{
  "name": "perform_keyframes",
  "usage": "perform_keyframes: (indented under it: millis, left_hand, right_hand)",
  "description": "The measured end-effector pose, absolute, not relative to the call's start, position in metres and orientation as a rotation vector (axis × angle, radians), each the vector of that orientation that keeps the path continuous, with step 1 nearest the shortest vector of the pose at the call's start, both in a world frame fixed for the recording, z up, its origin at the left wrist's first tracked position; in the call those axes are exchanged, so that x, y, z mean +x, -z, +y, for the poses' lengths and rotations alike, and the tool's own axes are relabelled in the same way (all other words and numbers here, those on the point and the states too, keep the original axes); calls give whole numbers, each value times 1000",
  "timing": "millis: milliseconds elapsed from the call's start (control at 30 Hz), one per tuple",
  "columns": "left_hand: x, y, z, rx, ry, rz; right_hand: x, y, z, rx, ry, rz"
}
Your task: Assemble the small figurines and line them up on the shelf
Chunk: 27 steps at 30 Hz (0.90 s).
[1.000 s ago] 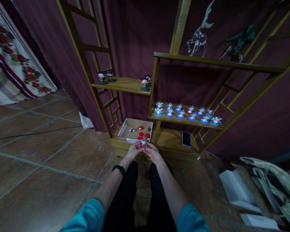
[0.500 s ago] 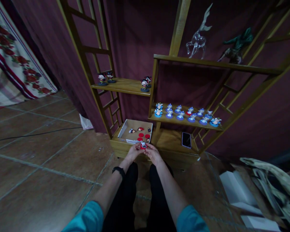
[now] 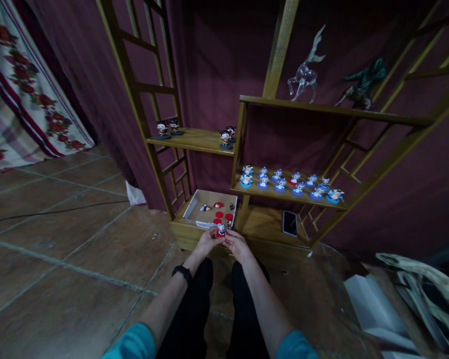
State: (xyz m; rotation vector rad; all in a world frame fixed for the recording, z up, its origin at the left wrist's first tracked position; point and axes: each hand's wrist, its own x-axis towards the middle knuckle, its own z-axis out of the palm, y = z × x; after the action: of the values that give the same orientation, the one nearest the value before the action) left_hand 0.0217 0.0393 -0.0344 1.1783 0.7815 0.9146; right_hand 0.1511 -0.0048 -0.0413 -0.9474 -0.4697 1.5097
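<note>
A small white-headed figurine on a red base (image 3: 221,231) is held between my two hands, in front of the box. My left hand (image 3: 208,240) pinches its base from the left, and my right hand (image 3: 237,244) grips it from the right. Just beyond them sits an open cardboard box (image 3: 194,214) with several red discs (image 3: 219,215) and a few loose figurines (image 3: 205,207) lying in it. On the right shelf (image 3: 284,191) stand two rows of small figurines on blue, purple and red bases.
Black-haired figurines (image 3: 225,138) stand at both ends of the left shelf (image 3: 194,139). A glass deer (image 3: 304,75) and a dark green figure (image 3: 364,85) stand on the upper shelf. A phone (image 3: 290,223) lies on the lowest board. White boxes (image 3: 374,304) are on the floor at right.
The view has tilted up slightly, so the shelves appear lower. Both hands keep hold of the figurine, which now shows a little more upright between the fingers.
</note>
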Motion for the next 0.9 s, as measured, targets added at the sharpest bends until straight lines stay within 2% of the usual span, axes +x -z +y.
perform_keyframes:
  millis: [633, 767, 900]
  left_hand:
    - [2, 15, 44, 1363, -963, 886]
    - [-7, -16, 53, 1454, -1029, 918]
    - [-17, -76, 68, 1527, -1095, 936]
  right_hand:
    - [145, 38, -6, -926, -1585, -488]
    - [146, 35, -8, -931, -1557, -464]
    - [147, 34, -8, -947, -1534, -441]
